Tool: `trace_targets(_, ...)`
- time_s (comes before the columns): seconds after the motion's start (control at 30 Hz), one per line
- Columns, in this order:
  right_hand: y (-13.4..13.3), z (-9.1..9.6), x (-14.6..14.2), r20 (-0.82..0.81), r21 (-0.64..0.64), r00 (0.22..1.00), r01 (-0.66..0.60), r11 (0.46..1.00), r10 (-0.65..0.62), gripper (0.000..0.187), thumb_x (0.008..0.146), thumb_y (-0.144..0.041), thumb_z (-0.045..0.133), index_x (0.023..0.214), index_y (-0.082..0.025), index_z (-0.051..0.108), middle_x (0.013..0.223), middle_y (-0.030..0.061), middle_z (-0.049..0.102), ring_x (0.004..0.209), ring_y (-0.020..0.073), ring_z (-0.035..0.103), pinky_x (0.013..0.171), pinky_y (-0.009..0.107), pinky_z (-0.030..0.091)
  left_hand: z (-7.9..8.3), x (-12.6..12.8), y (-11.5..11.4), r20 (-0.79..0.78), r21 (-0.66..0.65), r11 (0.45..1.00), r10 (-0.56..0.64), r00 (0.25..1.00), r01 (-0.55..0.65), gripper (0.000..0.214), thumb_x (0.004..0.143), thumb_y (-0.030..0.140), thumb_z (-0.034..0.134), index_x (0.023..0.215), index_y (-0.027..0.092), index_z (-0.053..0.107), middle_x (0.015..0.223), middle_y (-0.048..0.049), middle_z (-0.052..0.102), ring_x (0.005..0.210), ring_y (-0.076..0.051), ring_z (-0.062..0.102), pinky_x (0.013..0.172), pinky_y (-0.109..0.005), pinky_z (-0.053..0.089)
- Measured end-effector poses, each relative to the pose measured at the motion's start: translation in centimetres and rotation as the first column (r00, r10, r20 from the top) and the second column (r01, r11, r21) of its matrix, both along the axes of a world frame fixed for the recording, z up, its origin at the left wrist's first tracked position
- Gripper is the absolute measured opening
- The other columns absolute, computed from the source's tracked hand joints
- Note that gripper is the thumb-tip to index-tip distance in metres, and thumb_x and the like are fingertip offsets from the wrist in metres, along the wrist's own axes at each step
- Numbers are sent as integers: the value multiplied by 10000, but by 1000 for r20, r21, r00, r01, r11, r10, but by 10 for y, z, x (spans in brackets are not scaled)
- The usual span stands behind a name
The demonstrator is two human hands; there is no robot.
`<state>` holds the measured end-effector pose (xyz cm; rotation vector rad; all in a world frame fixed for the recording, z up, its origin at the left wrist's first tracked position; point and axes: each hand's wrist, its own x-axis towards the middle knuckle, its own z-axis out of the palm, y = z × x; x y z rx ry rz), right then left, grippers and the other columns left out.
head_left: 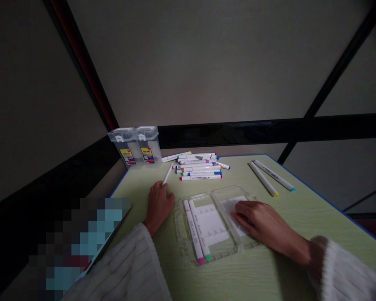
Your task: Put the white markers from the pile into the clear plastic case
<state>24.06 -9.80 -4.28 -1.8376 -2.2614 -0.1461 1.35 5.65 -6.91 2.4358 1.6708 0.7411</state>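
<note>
My left hand (158,203) is closed on a white marker (167,174) that points away from me towards the pile. My right hand (263,223) lies flat, fingers stretched out, on the right half of an open clear plastic case (227,246). In the case's left half lie two white markers (196,230), their pink and green caps towards me, next to a white paper insert (210,221). A pile of several white markers (200,166) with coloured caps lies further back on the light green table (269,267).
Two clear plastic boxes (138,146) with yellow labels stand at the table's back left corner. Two more markers (271,177) lie at the back right. A dark rail runs behind the table. A blurred patch sits at lower left.
</note>
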Motion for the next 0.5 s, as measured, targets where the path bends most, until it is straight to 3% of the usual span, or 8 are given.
trace_targets(0.27,-1,2,-1,6,-1,1000,-12,1000,12,223,847,-217,385,646,-191,478,628,10,565,553,134,531,537,239,317,0,-1,2,46,-5,999,-47,998,48,292,709,143,426,964,80,556,1100,-141,474,1048,-227,459,924,-360,373)
trace_targets(0.5,-1,-1,0,4,14,1000,-31,999,31,226,844,-219,382,642,-189,480,617,10,556,556,134,524,536,244,305,2,-4,7,119,48,998,-38,992,33,272,677,77,421,897,118,575,993,-88,489,990,-196,486,939,-323,375)
